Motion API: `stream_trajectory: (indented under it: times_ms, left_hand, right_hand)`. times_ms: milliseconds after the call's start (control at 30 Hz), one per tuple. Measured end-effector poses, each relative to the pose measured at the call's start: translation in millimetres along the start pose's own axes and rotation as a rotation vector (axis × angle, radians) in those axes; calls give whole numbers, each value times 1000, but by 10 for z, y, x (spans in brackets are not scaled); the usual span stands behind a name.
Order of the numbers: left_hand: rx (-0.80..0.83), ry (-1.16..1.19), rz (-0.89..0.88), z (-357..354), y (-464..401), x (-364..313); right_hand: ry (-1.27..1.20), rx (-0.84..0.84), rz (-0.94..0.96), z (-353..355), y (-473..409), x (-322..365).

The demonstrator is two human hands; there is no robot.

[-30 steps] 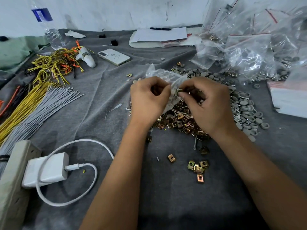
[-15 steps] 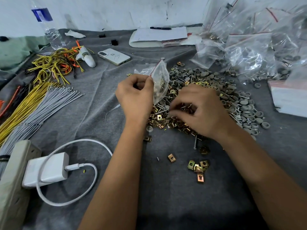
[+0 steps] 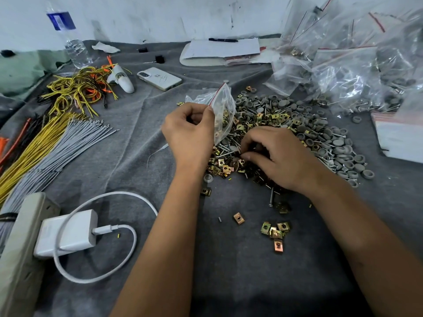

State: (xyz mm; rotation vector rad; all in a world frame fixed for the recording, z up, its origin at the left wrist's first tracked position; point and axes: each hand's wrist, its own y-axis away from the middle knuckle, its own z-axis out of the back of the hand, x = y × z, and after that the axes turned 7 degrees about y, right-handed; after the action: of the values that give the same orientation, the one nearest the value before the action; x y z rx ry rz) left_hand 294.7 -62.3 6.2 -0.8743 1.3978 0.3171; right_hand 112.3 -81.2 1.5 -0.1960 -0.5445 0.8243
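Right hand [image 3: 281,156] dropping from bag [image 3: 225,115] into clip pile [image 3: 223,164], grip unclear; left hand [image 3: 190,131] still pinching bag; grey caps [image 3: 338,143] crowding behind.

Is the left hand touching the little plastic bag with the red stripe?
Touching. The head view shows the left hand pinching the little plastic bag at its top edge, beside the red stripe.

Even, diffuse light from above, moderately bright. Shadows soft: a dark patch under the right hand [image 3: 281,156], table [image 3: 229,282] dimmer at the bottom. Glare on the clear bags [image 3: 343,74], white charger [image 3: 66,234] nearly clipped. Wide-angle stretch at the edges, power strip [image 3: 20,259] smeared. Centre sharp, corners soft.
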Motion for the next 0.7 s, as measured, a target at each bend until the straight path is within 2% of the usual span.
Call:
stream_trajectory:
  times_ms: [133, 300, 600, 700]
  left_hand:
    - [7, -5, 1, -2, 2, -1]
    - [11, 0, 12, -8, 3, -3]
    - [-13, -4, 14, 1, -5, -10]
    - [-16, -7, 19, 5, -5, -12]
  right_hand:
    - [83, -23, 62, -55, -11, 28]
    - [199, 96, 159, -129, -40, 129]
    - [149, -69, 50, -153, -57, 162]
    - [218, 7, 59, -192, -100, 241]
